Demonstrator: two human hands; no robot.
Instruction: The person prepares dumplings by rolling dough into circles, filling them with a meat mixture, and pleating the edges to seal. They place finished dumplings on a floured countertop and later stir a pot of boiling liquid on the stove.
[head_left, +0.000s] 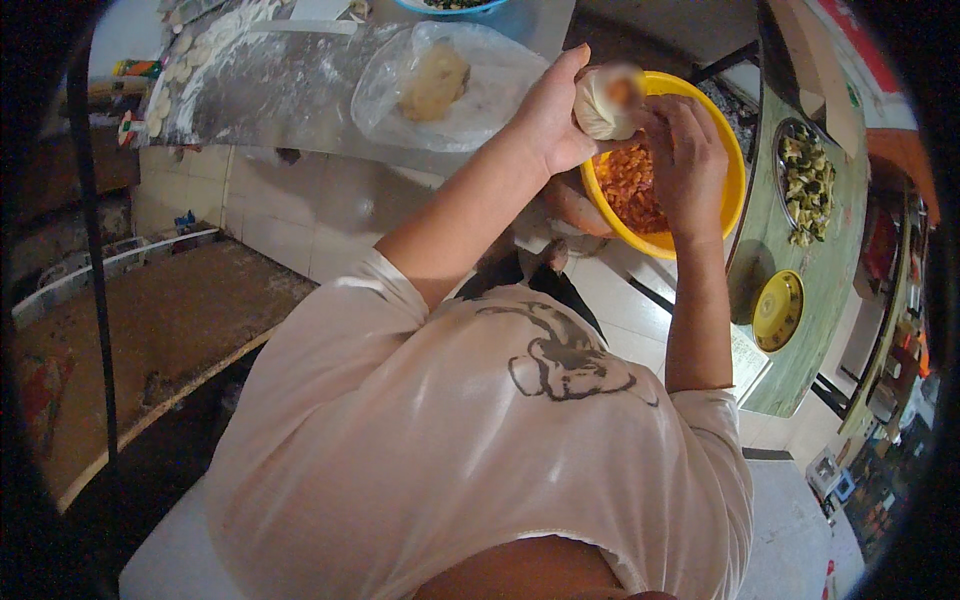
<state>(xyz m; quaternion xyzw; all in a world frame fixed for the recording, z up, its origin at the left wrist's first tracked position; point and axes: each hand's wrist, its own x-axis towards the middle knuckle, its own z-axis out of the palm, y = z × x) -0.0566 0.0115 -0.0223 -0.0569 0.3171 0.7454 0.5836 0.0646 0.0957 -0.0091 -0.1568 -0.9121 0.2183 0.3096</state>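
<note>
In my left hand (559, 112) rests a pale dough wrapper (596, 112), cupped and gathered in folds around orange-red filling (622, 91). A blur covers part of the wrapper's opening. My right hand (686, 161) is at the wrapper's right edge, its fingers bent against the dough; the fingertips are partly hidden. Both hands are over a yellow bowl (737, 172), mine on the right covering part of its inside. Chopped reddish-orange filling (630, 187) lies in the bowl.
On the floured metal table (300, 97) are a dough lump (435, 82) in a clear plastic bag (495, 67) and small dough pieces (180, 64). The green table (780, 390) at right holds a plate of chopped vegetables (808, 184) and a yellow dish (778, 311).
</note>
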